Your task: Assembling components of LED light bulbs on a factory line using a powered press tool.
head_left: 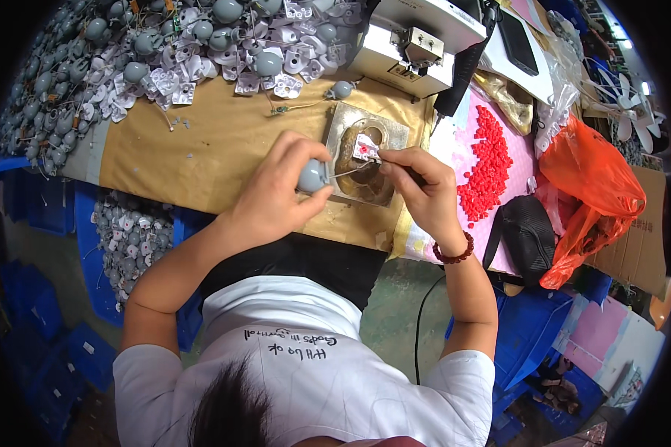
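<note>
My left hand (279,182) is closed round a rounded grey plastic part (312,176), thumb below it and fingers above. From that part a thin wire (344,173) runs toward my right hand (423,182). The thumb and forefinger of my right hand are pinched together at the edge of a small white plastic piece (362,142) with a red spot on it. What exactly that pinch holds is too small to make out. The white piece rests over a square metal plate (390,132) with a brown, worn recess in its middle.
A big heap of grey and white parts (201,45) covers the far left of the table. Behind the plate stands a white and metal machine (402,63). Small red pieces (488,160) are piled at the right, beside a black pouch (525,235) and a red plastic bag (593,175).
</note>
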### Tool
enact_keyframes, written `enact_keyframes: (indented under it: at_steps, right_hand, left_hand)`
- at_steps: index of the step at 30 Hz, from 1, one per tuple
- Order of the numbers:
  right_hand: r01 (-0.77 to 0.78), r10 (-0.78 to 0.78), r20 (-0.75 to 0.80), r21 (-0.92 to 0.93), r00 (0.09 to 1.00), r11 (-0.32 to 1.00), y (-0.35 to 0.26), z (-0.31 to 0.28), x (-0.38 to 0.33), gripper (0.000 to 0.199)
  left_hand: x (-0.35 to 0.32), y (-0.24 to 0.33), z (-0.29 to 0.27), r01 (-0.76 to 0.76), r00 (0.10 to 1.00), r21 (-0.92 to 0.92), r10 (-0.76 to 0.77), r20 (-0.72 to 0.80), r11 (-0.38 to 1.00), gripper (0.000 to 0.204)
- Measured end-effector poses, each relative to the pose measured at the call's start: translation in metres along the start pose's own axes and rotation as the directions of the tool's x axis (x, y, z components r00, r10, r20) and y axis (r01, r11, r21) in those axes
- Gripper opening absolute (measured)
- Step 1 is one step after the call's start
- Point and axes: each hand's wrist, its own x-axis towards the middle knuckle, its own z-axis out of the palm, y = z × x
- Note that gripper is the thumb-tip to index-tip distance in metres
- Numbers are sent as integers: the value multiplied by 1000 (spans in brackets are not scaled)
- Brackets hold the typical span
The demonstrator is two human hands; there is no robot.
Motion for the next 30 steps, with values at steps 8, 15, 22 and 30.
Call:
enact_keyframes:
  at_steps: [8,15,22,30]
  right_hand:
    - [496,-481,210,-623,851,605,19,1,24,33]
    - [602,-408,451,-680,794,419,8,-10,29,31]
    - [584,-310,495,-683,812,438,-2,-16,28,33]
    - [-158,151,152,35,977,987,29,-36,10,33]
  left_hand:
    - [10,-4,14,-27,997,79,21,72,997,38]
    - [13,-8,13,-42,991,102,28,134,994,37]
    - [24,-3,18,-198,977,475,213,23,857,46]
    - [25,-16,46,-307,944,608,317,95,732,46]
